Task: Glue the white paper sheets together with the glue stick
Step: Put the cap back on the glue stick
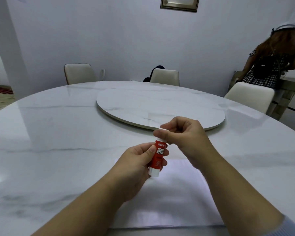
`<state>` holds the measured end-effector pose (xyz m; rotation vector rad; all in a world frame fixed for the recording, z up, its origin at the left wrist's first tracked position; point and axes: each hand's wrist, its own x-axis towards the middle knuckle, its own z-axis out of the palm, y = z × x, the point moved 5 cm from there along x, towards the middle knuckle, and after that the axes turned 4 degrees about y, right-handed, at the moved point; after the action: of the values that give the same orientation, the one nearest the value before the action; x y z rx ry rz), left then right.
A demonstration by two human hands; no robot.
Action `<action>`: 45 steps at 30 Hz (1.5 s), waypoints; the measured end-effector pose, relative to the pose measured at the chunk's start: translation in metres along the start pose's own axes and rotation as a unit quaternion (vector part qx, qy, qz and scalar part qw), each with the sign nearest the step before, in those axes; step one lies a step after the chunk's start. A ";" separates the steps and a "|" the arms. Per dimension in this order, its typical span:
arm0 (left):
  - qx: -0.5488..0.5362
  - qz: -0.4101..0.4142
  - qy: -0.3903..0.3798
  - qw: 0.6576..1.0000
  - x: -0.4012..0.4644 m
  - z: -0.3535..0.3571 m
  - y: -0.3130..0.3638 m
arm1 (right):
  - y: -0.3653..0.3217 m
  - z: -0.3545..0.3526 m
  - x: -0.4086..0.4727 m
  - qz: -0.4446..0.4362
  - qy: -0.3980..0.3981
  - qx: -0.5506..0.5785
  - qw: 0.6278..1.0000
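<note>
STEP: uncapping, judged | left hand (140, 159) grips red-and-white plastic glue stick (157, 157) at frame centre | right hand (182, 133) pinches its white cap (162, 132) | white paper sheets (168, 198) lie below on marble table (58, 133) | NEXT: pull cap off, apply glue to paper

Two hands held a glue stick above paper on a marble table.
The left hand (140, 160) gripped the red glue stick (157, 156); the right hand (182, 133) pinched its white cap (162, 133) over the white paper sheets (168, 201).
</note>
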<state>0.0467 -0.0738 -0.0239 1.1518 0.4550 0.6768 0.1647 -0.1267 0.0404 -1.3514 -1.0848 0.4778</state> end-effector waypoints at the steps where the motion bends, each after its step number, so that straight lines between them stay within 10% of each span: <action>1: -0.004 -0.003 0.000 1.000 0.000 0.000 0.000 | 0.002 0.000 0.000 0.013 0.001 0.003 1.000; 14: -0.037 0.005 0.005 0.999 -0.001 -0.002 0.005 | 0.012 0.012 -0.008 0.115 -0.074 0.218 0.966; 45: -0.005 0.012 0.001 1.000 -0.002 -0.001 0.007 | 0.023 0.012 -0.011 0.149 -0.061 0.274 0.948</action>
<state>0.0427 -0.0732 -0.0175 1.1497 0.4393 0.6999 0.1569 -0.1242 0.0136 -0.9944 -0.7629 1.0164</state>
